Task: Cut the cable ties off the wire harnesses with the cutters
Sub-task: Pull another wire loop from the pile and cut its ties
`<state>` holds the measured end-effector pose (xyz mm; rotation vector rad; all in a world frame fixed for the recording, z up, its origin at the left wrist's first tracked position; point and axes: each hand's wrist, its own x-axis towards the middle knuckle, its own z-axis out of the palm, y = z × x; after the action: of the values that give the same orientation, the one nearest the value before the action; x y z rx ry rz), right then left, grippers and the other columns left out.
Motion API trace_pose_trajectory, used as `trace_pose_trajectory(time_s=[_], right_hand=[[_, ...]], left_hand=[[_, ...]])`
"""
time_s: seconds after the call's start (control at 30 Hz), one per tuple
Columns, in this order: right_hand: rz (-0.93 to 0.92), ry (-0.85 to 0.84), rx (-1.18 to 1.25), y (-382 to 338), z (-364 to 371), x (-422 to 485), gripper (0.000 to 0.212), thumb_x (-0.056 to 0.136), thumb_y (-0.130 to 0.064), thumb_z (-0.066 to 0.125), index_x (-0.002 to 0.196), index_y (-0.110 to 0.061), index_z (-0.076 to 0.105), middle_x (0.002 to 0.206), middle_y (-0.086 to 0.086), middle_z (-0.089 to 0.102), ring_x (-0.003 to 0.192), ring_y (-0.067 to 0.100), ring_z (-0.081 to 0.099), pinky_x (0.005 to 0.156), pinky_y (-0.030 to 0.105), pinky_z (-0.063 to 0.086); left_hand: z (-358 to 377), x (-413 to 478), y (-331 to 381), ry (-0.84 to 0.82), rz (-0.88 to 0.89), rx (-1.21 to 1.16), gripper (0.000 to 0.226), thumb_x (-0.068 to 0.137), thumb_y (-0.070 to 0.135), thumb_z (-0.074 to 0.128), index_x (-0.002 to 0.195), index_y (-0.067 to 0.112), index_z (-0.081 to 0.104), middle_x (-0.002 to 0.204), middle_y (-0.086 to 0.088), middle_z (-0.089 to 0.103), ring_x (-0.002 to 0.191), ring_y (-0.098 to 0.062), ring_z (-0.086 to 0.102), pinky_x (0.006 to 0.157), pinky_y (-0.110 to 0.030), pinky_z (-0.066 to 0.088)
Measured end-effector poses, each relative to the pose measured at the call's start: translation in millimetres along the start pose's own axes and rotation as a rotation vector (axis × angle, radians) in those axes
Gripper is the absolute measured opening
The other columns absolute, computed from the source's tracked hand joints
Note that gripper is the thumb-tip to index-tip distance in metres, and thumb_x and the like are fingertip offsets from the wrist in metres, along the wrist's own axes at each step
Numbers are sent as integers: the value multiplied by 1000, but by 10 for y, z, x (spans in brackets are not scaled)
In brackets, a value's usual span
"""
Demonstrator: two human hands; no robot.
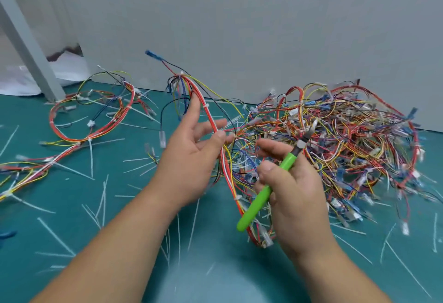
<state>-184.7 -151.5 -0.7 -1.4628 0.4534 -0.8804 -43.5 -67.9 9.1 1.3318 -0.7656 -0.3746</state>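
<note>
From the head view, we judge the job partly done. Many white cut tie tails [103, 194] lie scattered over the teal tabletop [215, 278]. Much is left, though: a big pile of harnesses [347, 139] sits tangled against the grey wall [239, 26] on the right. A looped harness [91, 115] at the left shows white ties on its bundle too.

Our left hand [191, 156] lifts the red held harness [208, 115] above the tabletop, between the 2 hands and nearer the left. Its fingers [219, 136] are partly spread, the thumb tip pinching the bundle against a finger while the index points up alongside the wires. 1 cable tie [205, 106] sits on the bundle just above that pinch, and we see another lower down, beside the green handle.

Our right hand [294, 187] curls its fingers [268, 146] round the green-handled cutters [261, 197]. The tool's head points up and away over the pile, apart from the held harness, and its tips are too blurred for us to tell whether they are parted. We judge that the cutting end must swing left to reach the tie by the left thumb.
</note>
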Motion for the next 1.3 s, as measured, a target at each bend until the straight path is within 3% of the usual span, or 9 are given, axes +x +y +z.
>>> trace_pose_trajectory(time_s=[0.1, 0.23, 0.3, 0.4, 0.57, 0.77, 0.87, 1.13, 1.3], right_hand=[[51, -6, 92, 17, -33, 46, 53, 66, -42, 71, 118, -39, 73, 111, -2, 69, 83, 18, 58, 74, 41, 44], [66, -82, 134, 8, -31, 53, 59, 65, -35, 72, 123, -43, 70, 130, -6, 67, 88, 21, 64, 70, 30, 49], [80, -129, 134, 3, -23, 44, 61, 64, -34, 74, 123, -47, 70, 127, -8, 69, 86, 20, 64, 67, 28, 49], [100, -185, 185, 4, -28, 37, 62, 64, -32, 73, 124, -44, 70, 92, 10, 66, 70, 17, 55, 63, 24, 48], [95, -156, 168, 36, -70, 60, 63, 64, -34, 70, 127, -40, 69, 81, 10, 57, 66, 16, 54, 61, 23, 46], [-24, -142, 483, 47, -77, 41, 59, 74, -26, 59, 131, -10, 63, 85, -4, 62, 64, 14, 42, 55, 28, 34], [-50, -129, 508, 23, -105, 48, 61, 72, -24, 60, 131, -8, 62, 92, -3, 59, 64, 14, 41, 54, 27, 34], [110, -227, 403, 21, -103, 39, 70, 68, -29, 62, 135, -5, 58, 133, 15, 66, 58, 19, 45, 58, 39, 25], [136, -252, 522, -43, -79, 32, 75, 61, -27, 76, 129, 0, 61, 105, 11, 57, 61, 18, 42, 54, 32, 28]], left_hand=[[29, -20, 26, -8, -2, -50, 80, 102, 5, 53, 157, 42, 9, 114, -4, 75, 103, -12, 73, 76, -16, 52], [72, -52, 40, -23, 7, -62, 81, 101, 8, 56, 157, 44, 9, 111, 1, 77, 105, -12, 72, 82, -24, 56], [81, -65, 42, -46, 26, -43, 82, 101, 10, 56, 157, 43, 7, 111, 4, 77, 106, -13, 72, 89, -32, 57], [70, -64, 40, -80, 27, -44, 83, 101, 12, 57, 158, 40, 4, 113, 4, 76, 107, -14, 72, 97, -43, 54], [64, -30, 19, -23, -2, -106, 77, 99, -1, 56, 159, 30, 19, 104, 1, 78, 97, -16, 75, 74, -23, 57], [60, -25, -21, -7, -76, -43, 79, 98, -4, 58, 156, 39, 24, 98, 3, 79, 87, -15, 75, 66, -14, 51], [42, -14, -40, 6, -75, 1, 80, 97, -3, 59, 153, 44, 26, 96, 5, 79, 83, -13, 72, 60, -11, 46], [76, -53, -112, -78, -64, 67, 79, 94, -2, 63, 144, 53, 35, 101, 7, 78, 76, -8, 70, 71, -16, 52], [76, -37, -130, -48, -12, 167, 71, 80, 9, 61, 127, 62, 56, 93, 11, 68, 69, -15, 63, 62, -22, 51]])
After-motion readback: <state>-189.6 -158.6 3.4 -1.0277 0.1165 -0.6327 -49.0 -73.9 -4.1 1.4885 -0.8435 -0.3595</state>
